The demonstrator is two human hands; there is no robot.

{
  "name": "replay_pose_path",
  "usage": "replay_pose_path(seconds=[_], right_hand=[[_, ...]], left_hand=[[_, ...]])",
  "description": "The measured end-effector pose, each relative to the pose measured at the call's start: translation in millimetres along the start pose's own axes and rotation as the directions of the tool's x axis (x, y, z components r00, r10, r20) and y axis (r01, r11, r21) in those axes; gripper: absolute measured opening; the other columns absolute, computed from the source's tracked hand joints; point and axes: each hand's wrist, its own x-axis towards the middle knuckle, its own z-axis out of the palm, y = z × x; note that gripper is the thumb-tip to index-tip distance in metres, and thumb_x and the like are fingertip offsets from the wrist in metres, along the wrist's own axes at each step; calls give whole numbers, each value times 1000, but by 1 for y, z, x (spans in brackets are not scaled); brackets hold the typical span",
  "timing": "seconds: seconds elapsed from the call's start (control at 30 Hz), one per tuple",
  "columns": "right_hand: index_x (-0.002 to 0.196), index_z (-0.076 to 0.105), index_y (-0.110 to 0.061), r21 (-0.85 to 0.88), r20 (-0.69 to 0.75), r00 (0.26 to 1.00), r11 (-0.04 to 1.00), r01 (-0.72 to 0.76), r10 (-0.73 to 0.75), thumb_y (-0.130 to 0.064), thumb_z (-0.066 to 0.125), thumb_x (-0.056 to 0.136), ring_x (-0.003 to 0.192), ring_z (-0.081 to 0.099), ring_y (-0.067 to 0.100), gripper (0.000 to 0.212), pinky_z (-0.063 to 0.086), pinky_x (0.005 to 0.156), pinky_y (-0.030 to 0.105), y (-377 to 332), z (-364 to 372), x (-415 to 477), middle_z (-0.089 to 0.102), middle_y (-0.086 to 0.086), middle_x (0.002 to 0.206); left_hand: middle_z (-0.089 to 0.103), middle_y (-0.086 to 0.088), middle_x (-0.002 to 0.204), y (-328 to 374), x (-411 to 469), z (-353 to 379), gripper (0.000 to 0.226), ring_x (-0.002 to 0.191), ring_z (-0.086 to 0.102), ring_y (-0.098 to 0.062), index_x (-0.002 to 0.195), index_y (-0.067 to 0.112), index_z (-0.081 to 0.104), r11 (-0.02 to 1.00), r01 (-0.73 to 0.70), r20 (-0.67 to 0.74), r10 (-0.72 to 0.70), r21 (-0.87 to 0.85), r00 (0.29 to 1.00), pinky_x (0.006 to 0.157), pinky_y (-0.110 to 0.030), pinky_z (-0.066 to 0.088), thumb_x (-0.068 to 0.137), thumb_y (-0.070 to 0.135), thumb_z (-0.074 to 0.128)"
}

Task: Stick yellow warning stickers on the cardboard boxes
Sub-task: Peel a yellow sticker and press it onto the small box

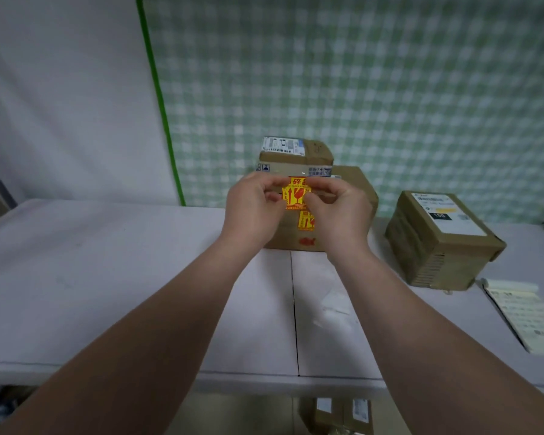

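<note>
A person's two bare hands are raised together over the far middle of the pale grey tabletop (107, 277). Between them they hold a yellow rectangular warning sticker with red print (296, 194). The left hand (255, 208) has its grip pinched on the sticker's left edge, thumb and curled fingers closed on it. The right hand (336, 211) pinches the right edge in the same way.

The sticker sits just in front of a large brown cardboard box (288, 233) standing at the far middle of the tabletop. Whether it touches the box cannot be told. A second yellow sticker (306, 220) is already stuck on that box's near face, just below the held one.

A smaller brown cardboard box with a white shipping label (314, 155) lies on top of the large box. To the right, apart from the stack, stands another brown cardboard box with a white label on top (437, 243). A pad of pale printed sheets (525, 312) lies near it at the right edge. A green-and-white checked cloth (358, 73) hangs behind. More labelled cardboard boxes (336, 416) lie below the near edge.
</note>
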Motion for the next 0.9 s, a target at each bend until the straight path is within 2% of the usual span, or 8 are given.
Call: replay_pose_path(seconds=[0.03,0.13,0.17,0.27,0.37,0.47,0.77,0.9], right_hand=[[98,73,-21,-19,-6,1000,1000,1,-1,-9,68,81,80,67,8,22,58,73,36,4,5,8,71,-7,90],[100,73,-21,-72,-17,1000,997,11,-12,-10,67,83,80,64,4,21,50,69,12,14,16,28,70,-7,94],[100,73,-20,-65,-15,1000,998,8,-9,-9,67,83,79,64,4,21,48,68,8,16,19,34,69,-8,92],[100,74,-17,-67,-22,999,997,28,-30,-7,66,83,76,62,1,22,50,75,12,23,27,43,70,-8,89],[101,74,-18,-63,-36,998,997,52,-54,-7,66,83,73,61,-3,22,49,73,8,29,31,47,69,-10,89],[101,74,-18,-86,-61,995,993,78,-83,-8,66,83,78,62,1,23,51,80,17,32,32,50,71,-5,96],[102,73,-16,-116,-74,988,985,126,-135,-6,65,83,87,64,9,23,52,86,26,36,38,59,68,0,101],[103,73,-15,-115,-74,985,983,146,-155,-5,65,83,89,65,11,24,52,88,30,38,40,65,66,0,102]], left_hand=[[61,1,104,-5,7,5,35,69,55,2,105,17,69,1000,-3,-8,3,21,1000,69,-2,43,77,-3,63],[61,0,103,-19,26,19,35,69,55,2,105,16,70,998,-11,-46,14,62,999,68,1,41,78,-4,61],[62,0,103,-23,30,22,35,70,55,1,106,15,70,998,-11,-56,14,64,998,68,2,41,79,-4,60],[62,0,102,-32,38,26,35,72,55,0,109,14,69,997,-30,-72,36,73,997,68,4,38,80,-4,59],[64,-1,103,-39,42,29,35,81,57,-6,108,14,70,995,-67,-97,74,71,993,73,1,39,80,-4,58],[63,0,104,-41,44,34,35,86,56,-6,108,13,70,994,-87,-117,93,59,989,76,2,38,80,-5,58],[54,5,103,-41,50,42,35,87,52,-2,110,10,69,995,-84,-136,90,48,987,76,4,36,81,-7,57],[52,5,104,-39,55,45,34,82,52,0,112,10,67,997,-63,-143,68,40,987,75,4,37,84,-5,56]])
